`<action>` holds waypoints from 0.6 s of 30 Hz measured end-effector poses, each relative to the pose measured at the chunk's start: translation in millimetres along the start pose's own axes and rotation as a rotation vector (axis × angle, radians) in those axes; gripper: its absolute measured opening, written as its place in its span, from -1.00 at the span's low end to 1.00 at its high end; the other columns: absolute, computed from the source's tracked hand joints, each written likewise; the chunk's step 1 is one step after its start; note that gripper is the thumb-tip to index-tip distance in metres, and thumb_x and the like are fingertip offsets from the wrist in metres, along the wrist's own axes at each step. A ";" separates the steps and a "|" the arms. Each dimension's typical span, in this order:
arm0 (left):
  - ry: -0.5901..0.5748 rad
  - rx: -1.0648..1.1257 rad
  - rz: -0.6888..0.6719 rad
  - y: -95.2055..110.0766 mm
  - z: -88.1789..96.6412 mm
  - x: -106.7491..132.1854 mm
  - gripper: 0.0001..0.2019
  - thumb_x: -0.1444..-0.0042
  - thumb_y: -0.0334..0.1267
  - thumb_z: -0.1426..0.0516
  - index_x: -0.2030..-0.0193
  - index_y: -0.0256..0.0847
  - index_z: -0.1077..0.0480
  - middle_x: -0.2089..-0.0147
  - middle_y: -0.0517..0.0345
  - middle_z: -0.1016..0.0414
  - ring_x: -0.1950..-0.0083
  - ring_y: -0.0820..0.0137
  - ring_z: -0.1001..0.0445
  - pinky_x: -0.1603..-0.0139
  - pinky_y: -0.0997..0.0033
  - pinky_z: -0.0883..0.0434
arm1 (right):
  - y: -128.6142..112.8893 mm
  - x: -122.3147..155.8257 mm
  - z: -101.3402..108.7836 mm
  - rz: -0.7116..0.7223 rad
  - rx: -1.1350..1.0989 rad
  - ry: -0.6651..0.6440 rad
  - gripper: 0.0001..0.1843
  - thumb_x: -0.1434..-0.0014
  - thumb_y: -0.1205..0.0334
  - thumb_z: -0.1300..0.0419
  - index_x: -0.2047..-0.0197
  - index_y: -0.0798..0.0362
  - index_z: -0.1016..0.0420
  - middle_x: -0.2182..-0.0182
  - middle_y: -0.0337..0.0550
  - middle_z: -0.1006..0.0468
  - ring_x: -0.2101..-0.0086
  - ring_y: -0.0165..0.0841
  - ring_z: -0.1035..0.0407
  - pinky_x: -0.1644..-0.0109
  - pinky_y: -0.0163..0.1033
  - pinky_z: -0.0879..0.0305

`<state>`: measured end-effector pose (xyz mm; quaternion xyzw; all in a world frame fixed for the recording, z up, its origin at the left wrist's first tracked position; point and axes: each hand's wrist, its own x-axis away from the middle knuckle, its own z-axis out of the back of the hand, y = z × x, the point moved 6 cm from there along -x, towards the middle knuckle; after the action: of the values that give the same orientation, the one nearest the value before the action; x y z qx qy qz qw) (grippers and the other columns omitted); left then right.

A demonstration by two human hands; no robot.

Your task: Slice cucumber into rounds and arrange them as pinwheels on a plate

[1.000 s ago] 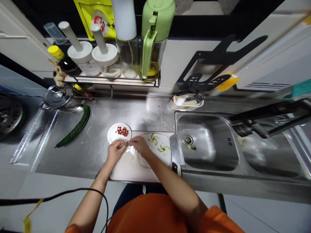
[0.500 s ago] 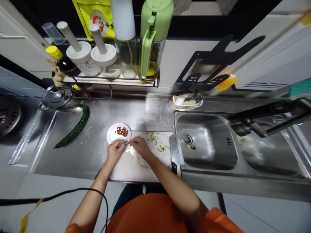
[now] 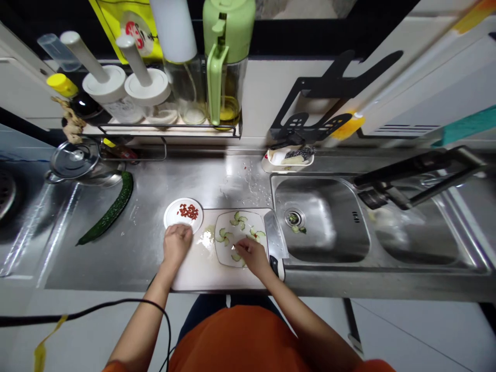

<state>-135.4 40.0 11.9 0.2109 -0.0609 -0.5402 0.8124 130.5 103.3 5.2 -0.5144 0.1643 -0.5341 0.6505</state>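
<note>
My left hand [image 3: 177,243] rests with curled fingers at the near rim of a small white plate [image 3: 167,211]; its fingertips are partly hidden, and what they hold, if anything, does not show. Small red pieces [image 3: 188,211] lie on that plate. Over a squarish white plate [image 3: 222,258], my right hand [image 3: 251,256] pinches a small red piece [image 3: 234,247] at its fingertips. Pinwheels of thin cucumber slices [image 3: 238,220] are laid out on this plate, one partly hidden by my right hand. Beneath it lies a pale cutting board [image 3: 189,274].
A cleaver [image 3: 276,237] lies at the board's right edge, beside the steel sink [image 3: 329,222]. A whole cucumber [image 3: 110,214] and a lidded pot [image 3: 77,160] stand to the left. Behind, a rack holds jars and a green oil jug [image 3: 225,62].
My hands have parted. The right one moved right and down over the squarish plate; the left stayed near the small plate, shifting slightly left. The view has shifted somewhat.
</note>
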 end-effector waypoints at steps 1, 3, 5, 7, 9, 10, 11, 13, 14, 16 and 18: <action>-0.002 -0.001 0.018 -1.0 -0.7 -1.3 -0.84 -0.06 -0.26 -0.10 0.38 -0.18 -0.51 0.34 0.09 -0.52 0.23 0.28 -0.41 0.06 0.28 -0.32 | 3.6 4.2 2.7 -0.006 -0.012 0.001 -0.78 -0.09 0.17 -0.10 0.50 0.04 -0.47 0.55 -0.23 -0.44 0.48 -0.39 -0.28 0.39 -0.31 -0.13; -0.011 0.018 0.037 -1.4 -1.5 -3.9 -0.85 -0.04 -0.25 -0.12 0.38 -0.17 -0.52 0.33 0.09 -0.52 0.23 0.29 -0.41 0.06 0.29 -0.32 | 8.3 10.8 6.9 -0.014 -0.031 0.011 -0.78 -0.10 0.17 -0.10 0.49 0.04 -0.48 0.54 -0.22 -0.45 0.47 -0.39 -0.30 0.39 -0.31 -0.14; -0.042 0.059 0.035 -0.2 -1.9 -5.3 -0.84 -0.02 -0.24 -0.12 0.32 -0.15 -0.53 0.28 0.10 -0.53 0.19 0.28 -0.41 0.05 0.30 -0.33 | 10.4 14.8 10.0 -0.011 -0.032 0.027 -0.79 -0.11 0.18 -0.09 0.48 0.04 -0.47 0.52 -0.21 -0.47 0.46 -0.38 -0.31 0.38 -0.31 -0.15; -0.076 0.099 0.027 1.0 -1.0 -5.1 -0.81 -0.03 -0.24 -0.12 0.27 -0.12 -0.55 0.23 0.11 -0.54 0.15 0.27 -0.41 0.03 0.29 -0.33 | 10.7 16.7 11.9 0.001 -0.016 0.041 -0.79 -0.12 0.20 -0.09 0.47 0.04 -0.48 0.49 -0.20 -0.49 0.43 -0.37 -0.33 0.36 -0.31 -0.16; -0.072 0.125 0.032 0.5 3.3 -3.7 -0.79 -0.05 -0.25 -0.10 0.23 -0.11 -0.55 0.22 0.11 -0.54 0.12 0.27 -0.42 0.00 0.26 -0.34 | 9.8 17.6 13.6 0.026 0.010 0.051 -0.80 -0.12 0.21 -0.09 0.46 0.03 -0.48 0.48 -0.20 -0.49 0.41 -0.36 -0.34 0.35 -0.30 -0.17; -0.050 0.136 0.037 0.0 6.6 -2.7 -0.78 -0.06 -0.25 -0.09 0.22 -0.12 -0.54 0.21 0.10 -0.54 0.11 0.27 -0.43 -0.01 0.25 -0.34 | 8.9 18.1 14.6 0.041 0.026 0.056 -0.81 -0.13 0.22 -0.09 0.46 0.03 -0.48 0.47 -0.20 -0.49 0.40 -0.36 -0.34 0.34 -0.30 -0.17; -0.020 0.148 0.044 -0.2 10.3 -1.5 -0.77 -0.07 -0.25 -0.09 0.20 -0.12 -0.54 0.20 0.09 -0.54 0.11 0.27 -0.43 -0.02 0.23 -0.34 | 7.9 18.7 15.8 0.057 0.043 0.064 -0.81 -0.13 0.23 -0.10 0.45 0.03 -0.47 0.47 -0.20 -0.49 0.39 -0.35 -0.34 0.33 -0.29 -0.17; 0.039 0.191 0.052 2.6 16.4 1.6 -0.78 -0.08 -0.23 -0.09 0.19 -0.14 -0.53 0.20 0.09 -0.53 0.10 0.29 -0.44 -0.02 0.23 -0.35 | 5.3 20.4 18.4 0.092 0.078 0.079 -0.82 -0.14 0.25 -0.10 0.45 0.02 -0.47 0.48 -0.20 -0.48 0.38 -0.35 -0.33 0.31 -0.28 -0.18; 0.051 0.226 0.050 6.5 17.6 3.6 -0.78 -0.09 -0.23 -0.10 0.18 -0.15 -0.52 0.19 0.09 -0.53 0.10 0.30 -0.45 -0.01 0.25 -0.36 | 3.6 21.5 19.4 0.114 0.093 0.083 -0.83 -0.14 0.26 -0.10 0.44 0.02 -0.47 0.48 -0.20 -0.47 0.38 -0.34 -0.33 0.29 -0.28 -0.18; 0.019 0.323 0.026 20.9 15.0 8.0 -0.79 -0.11 -0.22 -0.10 0.17 -0.15 -0.51 0.18 0.09 -0.53 0.13 0.35 -0.46 0.07 0.32 -0.40 | -0.5 23.9 20.6 0.168 0.114 0.082 -0.84 -0.15 0.28 -0.11 0.42 0.01 -0.47 0.48 -0.20 -0.47 0.35 -0.33 -0.32 0.25 -0.26 -0.19; -0.090 0.422 -0.048 44.6 6.2 13.8 -0.79 -0.14 -0.23 -0.09 0.13 -0.14 -0.50 0.15 0.08 -0.53 0.15 0.38 -0.47 0.13 0.37 -0.43 | -4.6 26.3 20.4 0.228 0.127 0.068 -0.85 -0.16 0.30 -0.11 0.41 0.01 -0.46 0.47 -0.20 -0.47 0.33 -0.33 -0.32 0.19 -0.24 -0.20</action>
<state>-93.8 40.4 34.0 0.3532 -0.2039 -0.5434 0.7338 153.5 91.1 26.4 -0.4319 0.2097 -0.4831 0.7322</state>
